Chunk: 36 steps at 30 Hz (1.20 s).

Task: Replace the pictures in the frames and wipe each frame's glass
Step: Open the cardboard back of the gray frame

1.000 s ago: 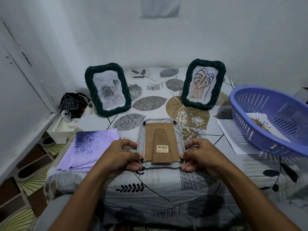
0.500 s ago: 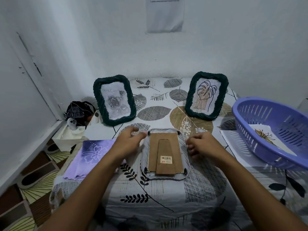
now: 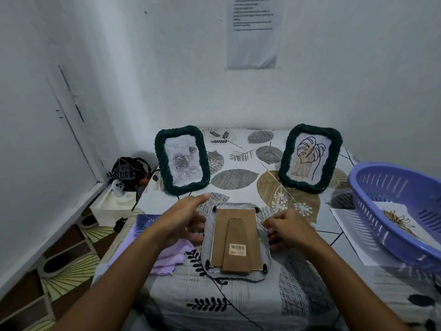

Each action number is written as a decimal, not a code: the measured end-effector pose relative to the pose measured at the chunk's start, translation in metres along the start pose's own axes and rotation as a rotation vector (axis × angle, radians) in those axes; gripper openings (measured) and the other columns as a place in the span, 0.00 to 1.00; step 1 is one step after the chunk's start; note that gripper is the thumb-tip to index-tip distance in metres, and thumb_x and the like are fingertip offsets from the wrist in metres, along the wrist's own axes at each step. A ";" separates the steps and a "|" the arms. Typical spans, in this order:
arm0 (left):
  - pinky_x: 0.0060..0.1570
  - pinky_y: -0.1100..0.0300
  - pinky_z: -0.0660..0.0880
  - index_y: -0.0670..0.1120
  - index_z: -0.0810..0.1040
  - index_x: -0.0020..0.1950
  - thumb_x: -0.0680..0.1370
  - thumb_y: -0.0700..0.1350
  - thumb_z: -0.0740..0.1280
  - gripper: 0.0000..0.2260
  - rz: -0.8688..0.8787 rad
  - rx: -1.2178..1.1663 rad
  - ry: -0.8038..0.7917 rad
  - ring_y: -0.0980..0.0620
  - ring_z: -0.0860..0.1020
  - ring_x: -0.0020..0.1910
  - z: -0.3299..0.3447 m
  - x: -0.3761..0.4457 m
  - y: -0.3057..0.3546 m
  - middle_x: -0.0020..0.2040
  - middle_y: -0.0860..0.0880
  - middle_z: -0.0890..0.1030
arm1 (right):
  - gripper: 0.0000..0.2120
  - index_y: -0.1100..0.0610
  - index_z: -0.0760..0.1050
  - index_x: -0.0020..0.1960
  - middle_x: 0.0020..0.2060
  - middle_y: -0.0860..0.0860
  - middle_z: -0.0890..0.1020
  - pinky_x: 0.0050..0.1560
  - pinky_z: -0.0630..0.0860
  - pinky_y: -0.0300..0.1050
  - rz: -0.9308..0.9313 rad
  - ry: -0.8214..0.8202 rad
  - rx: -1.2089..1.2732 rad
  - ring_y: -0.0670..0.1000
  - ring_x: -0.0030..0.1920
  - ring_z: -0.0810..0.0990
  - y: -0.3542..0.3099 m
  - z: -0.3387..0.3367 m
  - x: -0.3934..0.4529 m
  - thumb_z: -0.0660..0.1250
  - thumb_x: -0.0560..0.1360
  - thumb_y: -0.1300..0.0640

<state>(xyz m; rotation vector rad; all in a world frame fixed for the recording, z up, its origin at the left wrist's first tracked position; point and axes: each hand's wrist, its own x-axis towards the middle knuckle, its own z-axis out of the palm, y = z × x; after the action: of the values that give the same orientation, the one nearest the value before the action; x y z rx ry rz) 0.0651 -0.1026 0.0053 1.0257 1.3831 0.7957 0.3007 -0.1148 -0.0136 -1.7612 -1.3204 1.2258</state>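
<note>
The left hand (image 3: 185, 220) sits at nine o'clock of the face-down frame (image 3: 236, 242), fingers loosely spread, thumb reaching up toward the frame's top left corner; whether the fingertips touch its rim I cannot tell, and it grips nothing that I can see. The right hand (image 3: 285, 229) is at three o'clock of the same frame, fingers curled in against its right edge, though I cannot tell if it truly grips. The frame lies flat near the counter's (image 3: 238, 306) front middle, brown backing board and folded stand facing up, a barcode sticker near the bottom. Under the left wrist, at eight o'clock, lies a purple cloth (image 3: 167, 256). Farther back stand two dark green frames: the rose frame (image 3: 182, 161) at eleven o'clock, the leaf frame (image 3: 310, 158) at one o'clock. At three o'clock rests a purple basket (image 3: 386, 211) with a picture sheet (image 3: 401, 223) inside, loose paper (image 3: 348, 232) beneath it.
</note>
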 end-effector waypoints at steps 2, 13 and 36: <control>0.47 0.43 0.79 0.47 0.70 0.62 0.78 0.57 0.64 0.18 0.007 0.013 -0.005 0.42 0.74 0.46 -0.002 0.000 0.000 0.55 0.36 0.75 | 0.08 0.69 0.78 0.46 0.34 0.61 0.79 0.38 0.81 0.55 -0.008 0.002 -0.003 0.56 0.31 0.80 0.001 0.001 0.000 0.66 0.76 0.63; 0.35 0.54 0.75 0.43 0.74 0.51 0.79 0.46 0.66 0.07 0.104 0.016 -0.116 0.45 0.77 0.36 0.022 -0.008 -0.009 0.44 0.40 0.77 | 0.06 0.62 0.78 0.46 0.31 0.58 0.80 0.27 0.77 0.43 -0.091 -0.045 -0.008 0.54 0.29 0.79 -0.009 0.020 -0.010 0.61 0.77 0.65; 0.31 0.60 0.66 0.43 0.75 0.49 0.79 0.40 0.65 0.01 0.201 -0.186 0.087 0.50 0.70 0.32 0.032 0.003 -0.014 0.38 0.44 0.73 | 0.15 0.62 0.75 0.57 0.38 0.58 0.79 0.28 0.72 0.40 0.136 -0.192 0.410 0.49 0.30 0.74 -0.002 0.028 0.003 0.68 0.71 0.72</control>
<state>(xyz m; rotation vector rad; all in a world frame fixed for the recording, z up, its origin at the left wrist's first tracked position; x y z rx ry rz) 0.0947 -0.1085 -0.0119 1.0031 1.2640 1.1079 0.2747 -0.1126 -0.0236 -1.4849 -0.9707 1.6426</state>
